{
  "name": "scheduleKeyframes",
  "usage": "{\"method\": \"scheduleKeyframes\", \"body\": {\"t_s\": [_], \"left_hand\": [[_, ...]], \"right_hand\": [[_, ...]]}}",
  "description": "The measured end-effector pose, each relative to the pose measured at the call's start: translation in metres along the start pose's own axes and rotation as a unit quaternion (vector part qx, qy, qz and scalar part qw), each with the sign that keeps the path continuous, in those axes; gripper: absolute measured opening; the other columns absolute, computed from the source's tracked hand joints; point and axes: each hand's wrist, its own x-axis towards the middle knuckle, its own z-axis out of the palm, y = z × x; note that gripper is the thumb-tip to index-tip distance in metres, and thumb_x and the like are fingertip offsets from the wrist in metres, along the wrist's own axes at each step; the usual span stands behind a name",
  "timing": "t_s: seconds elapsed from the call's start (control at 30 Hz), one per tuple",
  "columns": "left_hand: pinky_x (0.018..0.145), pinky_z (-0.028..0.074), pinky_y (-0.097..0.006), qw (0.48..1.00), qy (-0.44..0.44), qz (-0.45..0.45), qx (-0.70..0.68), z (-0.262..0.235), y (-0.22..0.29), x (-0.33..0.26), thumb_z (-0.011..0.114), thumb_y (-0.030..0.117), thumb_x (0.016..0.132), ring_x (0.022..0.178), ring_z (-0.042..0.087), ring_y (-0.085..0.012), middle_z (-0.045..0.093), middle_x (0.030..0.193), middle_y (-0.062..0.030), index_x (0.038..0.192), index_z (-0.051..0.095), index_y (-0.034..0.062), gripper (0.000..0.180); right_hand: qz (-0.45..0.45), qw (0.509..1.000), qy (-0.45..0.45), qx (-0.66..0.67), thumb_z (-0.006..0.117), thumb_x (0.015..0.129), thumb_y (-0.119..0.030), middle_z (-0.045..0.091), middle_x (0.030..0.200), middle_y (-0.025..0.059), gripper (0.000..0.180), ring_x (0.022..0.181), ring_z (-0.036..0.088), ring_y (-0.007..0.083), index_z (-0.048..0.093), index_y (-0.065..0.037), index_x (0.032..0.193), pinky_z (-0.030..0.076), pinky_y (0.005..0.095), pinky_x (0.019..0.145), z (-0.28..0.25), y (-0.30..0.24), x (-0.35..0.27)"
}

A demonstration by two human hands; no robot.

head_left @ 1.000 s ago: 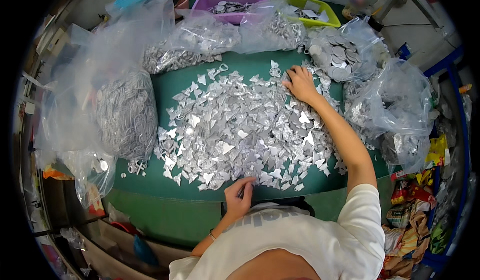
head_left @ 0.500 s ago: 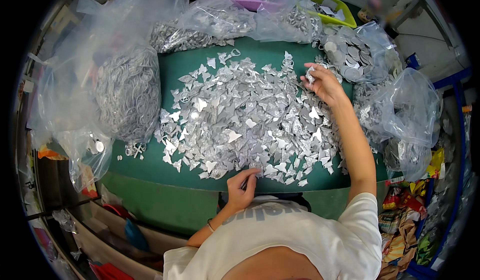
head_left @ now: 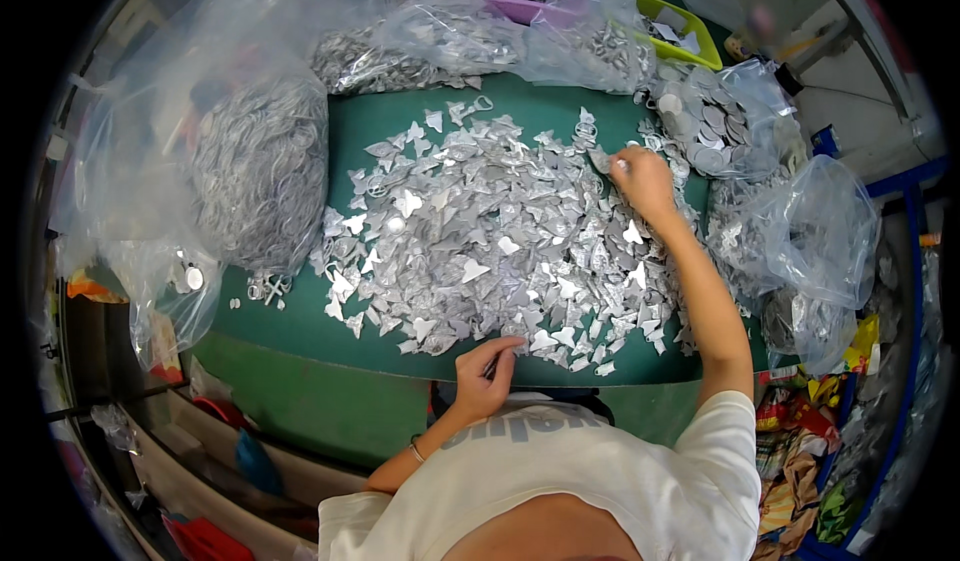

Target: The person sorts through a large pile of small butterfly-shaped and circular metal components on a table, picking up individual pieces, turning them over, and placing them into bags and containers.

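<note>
A wide heap of small silver metal pieces (head_left: 470,231), many of them flat and pointed, covers the middle of the green table (head_left: 440,361). At the heap's far right edge my right hand (head_left: 648,186) is turned palm down, its fingers pinched on a silver metal piece (head_left: 600,160). Part of that piece is covered by the fingertips. My left hand (head_left: 484,379) rests by the near table edge, just in front of the heap. Its fingers are curled around a small dark thing, mostly hidden.
A clear bag of silver rings (head_left: 262,176) stands on the left. Clear bags of metal parts (head_left: 440,41) line the back, before a purple basin (head_left: 520,8) and a lime-green tray (head_left: 708,49). Bags with round discs (head_left: 712,121) and other parts (head_left: 745,221) sit right.
My right hand has turned from palm up to palm down, and the metal piece at its fingertips has come lower toward the heap. My left hand has stayed in place.
</note>
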Motion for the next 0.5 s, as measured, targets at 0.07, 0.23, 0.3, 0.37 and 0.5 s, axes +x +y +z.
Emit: {"method": "scheduleKeyframes", "body": {"t_s": [0.07, 0.23, 0.3, 0.37, 0.5], "left_hand": [[0.046, 0.035, -0.019, 1.0, -0.01, -0.01, -0.007, -0.001, 0.0, 0.0, 0.05, -0.006, 0.08, 0.053, 0.046, -0.0041, 0.061, 0.071, -0.0056, 0.092, 0.063, -0.0017, 0.018], [0.046, 0.034, -0.019, 1.0, 0.006, 0.01, -0.007, 0.001, -0.001, 0.001, 0.05, -0.005, 0.08, 0.052, 0.045, -0.0044, 0.058, 0.066, -0.0039, 0.092, 0.063, -0.0024, 0.018], [0.045, 0.033, -0.019, 1.0, 0.003, 0.01, -0.012, 0.0, -0.002, 0.0, 0.05, -0.006, 0.08, 0.052, 0.044, -0.0037, 0.06, 0.069, -0.0045, 0.092, 0.063, -0.0018, 0.018], [0.045, 0.034, -0.019, 1.0, -0.002, 0.006, -0.016, -0.001, -0.002, 0.001, 0.05, -0.005, 0.08, 0.052, 0.045, -0.0037, 0.06, 0.07, -0.0047, 0.092, 0.063, -0.0015, 0.018], [0.047, 0.036, -0.019, 1.0, -0.003, -0.01, -0.006, -0.001, 0.002, 0.0, 0.049, -0.003, 0.082, 0.052, 0.047, -0.0051, 0.054, 0.06, -0.0025, 0.093, 0.063, -0.0029, 0.017]], "right_hand": [[0.155, 0.961, -0.026, 0.229, 0.054, 0.08, -0.018, 0.062, 0.073, 0.01, 0.02, 0.057, 0.056, 0.0254, 0.062, -0.001, 0.074, 0.045, 0.0353, 0.051, -0.007, 0.01, 0.002], [0.294, 0.53, -0.102, 0.789, 0.047, 0.083, -0.016, 0.056, 0.077, 0.0111, 0.021, 0.051, 0.04, 0.0143, 0.057, 0.0, 0.092, 0.03, 0.0208, 0.037, -0.037, 0.0, 0.0], [0.358, 0.437, -0.071, 0.822, 0.049, 0.086, -0.019, 0.052, 0.079, 0.0119, 0.029, 0.052, 0.04, 0.0142, 0.052, 0.001, 0.107, 0.032, 0.0192, 0.039, -0.039, -0.014, -0.002], [0.409, 0.38, -0.062, 0.827, 0.051, 0.087, -0.02, 0.051, 0.078, 0.011, 0.034, 0.053, 0.039, 0.0135, 0.049, 0.0, 0.113, 0.032, 0.0186, 0.039, -0.039, -0.028, 0.002], [0.3, 0.656, -0.2, 0.663, 0.056, 0.086, -0.015, 0.043, 0.064, 0.0007, 0.04, 0.053, 0.038, 0.0101, 0.043, -0.001, 0.121, 0.031, 0.0196, 0.042, -0.018, -0.009, 0.004]]}}
